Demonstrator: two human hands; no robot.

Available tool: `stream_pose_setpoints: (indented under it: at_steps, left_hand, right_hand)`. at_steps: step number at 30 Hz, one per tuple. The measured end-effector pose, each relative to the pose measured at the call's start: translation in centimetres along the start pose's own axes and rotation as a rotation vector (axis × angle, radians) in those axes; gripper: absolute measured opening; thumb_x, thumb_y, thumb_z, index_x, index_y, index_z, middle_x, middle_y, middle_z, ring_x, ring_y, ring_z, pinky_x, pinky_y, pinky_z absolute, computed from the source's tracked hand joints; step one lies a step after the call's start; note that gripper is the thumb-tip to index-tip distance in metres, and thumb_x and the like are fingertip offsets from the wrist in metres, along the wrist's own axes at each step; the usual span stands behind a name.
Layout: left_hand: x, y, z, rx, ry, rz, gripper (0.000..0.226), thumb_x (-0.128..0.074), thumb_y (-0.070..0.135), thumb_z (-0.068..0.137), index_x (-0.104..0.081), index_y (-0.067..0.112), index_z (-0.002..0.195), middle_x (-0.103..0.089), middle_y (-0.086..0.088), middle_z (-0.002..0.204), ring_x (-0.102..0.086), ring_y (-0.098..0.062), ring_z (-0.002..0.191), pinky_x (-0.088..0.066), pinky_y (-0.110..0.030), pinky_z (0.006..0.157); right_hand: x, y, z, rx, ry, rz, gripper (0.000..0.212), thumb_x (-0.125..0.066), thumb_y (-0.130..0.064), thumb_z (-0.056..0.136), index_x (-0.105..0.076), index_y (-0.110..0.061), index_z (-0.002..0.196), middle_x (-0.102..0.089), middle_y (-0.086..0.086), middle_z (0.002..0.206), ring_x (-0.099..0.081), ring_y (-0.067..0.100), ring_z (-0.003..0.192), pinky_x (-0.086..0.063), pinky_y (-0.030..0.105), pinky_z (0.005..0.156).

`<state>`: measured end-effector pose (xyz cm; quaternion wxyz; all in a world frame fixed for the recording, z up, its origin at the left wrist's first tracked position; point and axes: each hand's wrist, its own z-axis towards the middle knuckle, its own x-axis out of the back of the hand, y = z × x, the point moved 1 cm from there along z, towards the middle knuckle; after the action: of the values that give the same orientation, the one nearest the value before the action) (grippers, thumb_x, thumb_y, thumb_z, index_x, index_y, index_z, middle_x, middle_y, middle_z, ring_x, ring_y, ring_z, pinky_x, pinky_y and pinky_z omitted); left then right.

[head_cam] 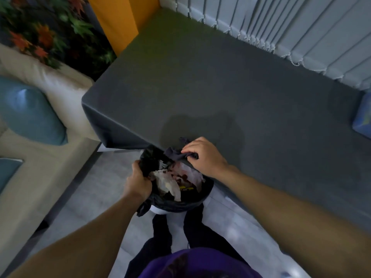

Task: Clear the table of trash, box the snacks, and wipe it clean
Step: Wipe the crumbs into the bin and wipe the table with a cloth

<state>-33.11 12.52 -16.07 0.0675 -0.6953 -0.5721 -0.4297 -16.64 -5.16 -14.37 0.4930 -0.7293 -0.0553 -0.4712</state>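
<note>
"What can't you make out?"
"The bin [180, 204] sits half under the table [220, 87] edge; its trash [170, 181] is a blur."
"And at right?"
"A blue thing [362, 121], cut by the frame."

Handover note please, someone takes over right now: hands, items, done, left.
Left hand grips the rim of the black bag lining the bin.
Right hand holds a dark cloth at the near edge of the table, over the bin.
Trash, crumpled paper and wrappers, lies in the bag.
Done: trash looks binned.
Left: probably finish wiping and put the bin and cloth away. No snack box is in view, so boxing cannot be confirmed.
</note>
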Motion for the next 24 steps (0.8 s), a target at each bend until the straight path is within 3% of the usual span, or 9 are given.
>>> stream_pose_setpoints:
  at_steps: [3,6,8,12,16,21,24]
  left_hand:
    - [-0.2,0.0,0.0,-0.047,-0.02,0.014,0.053,-0.048,0.016,0.091,-0.026,0.024,0.139,-0.056,-0.011,0.088,-0.056,-0.033,0.076,-0.055,-0.048,0.077]
    - [0.0,-0.1,0.1,-0.101,-0.048,0.047,0.057,-0.05,0.018,0.093,-0.025,0.023,0.144,-0.055,-0.009,0.087,-0.053,-0.029,0.072,-0.047,-0.041,0.072]
    - [-0.1,-0.1,0.1,-0.141,-0.071,0.082,0.06,-0.05,0.016,0.092,-0.024,0.024,0.146,-0.057,-0.013,0.095,-0.054,-0.034,0.081,-0.047,-0.043,0.075]
    - [-0.4,-0.1,-0.3,-0.232,-0.141,0.14,0.051,-0.045,0.01,0.091,-0.031,0.025,0.138,-0.063,-0.016,0.104,-0.054,-0.032,0.085,-0.048,-0.043,0.078]
    - [-1.2,-0.1,-0.6,-0.339,-0.223,0.171,0.044,-0.04,0.003,0.089,-0.039,0.022,0.129,-0.061,-0.009,0.096,-0.055,-0.028,0.082,-0.044,-0.038,0.071]
    - [-3.0,0.7,-1.5,-0.41,-0.317,0.154,0.046,-0.041,-0.007,0.088,-0.043,0.019,0.127,-0.062,-0.014,0.1,-0.06,-0.034,0.093,-0.052,-0.046,0.083]
    - [-4.0,1.3,-2.0,-0.448,-0.339,0.181,0.045,-0.043,-0.005,0.09,-0.043,0.019,0.128,-0.063,-0.014,0.105,-0.06,-0.034,0.097,-0.051,-0.044,0.088]
  right_hand:
    - [0.0,-0.2,-0.7,-0.09,0.143,-0.004,0.029,-0.064,-0.003,0.088,-0.073,-0.01,0.115,-0.07,0.001,0.119,-0.051,0.02,0.116,-0.045,0.03,0.099]
    - [-0.2,-0.9,-1.3,-0.118,0.024,0.012,0.03,-0.062,-0.002,0.088,-0.073,-0.011,0.115,-0.069,0.001,0.12,-0.05,0.019,0.117,-0.044,0.031,0.1]
    - [0.0,-1.4,-1.9,-0.131,0.029,0.032,0.03,-0.061,-0.002,0.086,-0.074,-0.012,0.113,-0.07,0.001,0.116,-0.052,0.019,0.115,-0.043,0.03,0.099]
    - [2.2,-0.9,-3.9,-0.294,0.367,0.046,0.031,-0.063,-0.004,0.082,-0.073,-0.012,0.11,-0.071,0.003,0.109,-0.058,0.023,0.107,-0.043,0.027,0.092]
    - [5.4,2.1,-7.4,-0.452,0.622,-0.067,0.027,-0.067,-0.005,0.081,-0.075,-0.009,0.106,-0.073,0.012,0.095,-0.062,0.032,0.097,-0.044,0.031,0.085]
    - [9.8,7.5,-12.2,-0.676,0.773,-0.189,0.027,-0.055,-0.006,0.089,-0.071,-0.004,0.11,-0.071,0.018,0.102,-0.061,0.039,0.1,-0.045,0.038,0.091]
    - [11.0,10.9,-14.7,-0.79,0.688,-0.312,0.027,-0.045,-0.011,0.095,-0.065,0.001,0.111,-0.065,0.02,0.114,-0.054,0.041,0.112,-0.039,0.041,0.1]
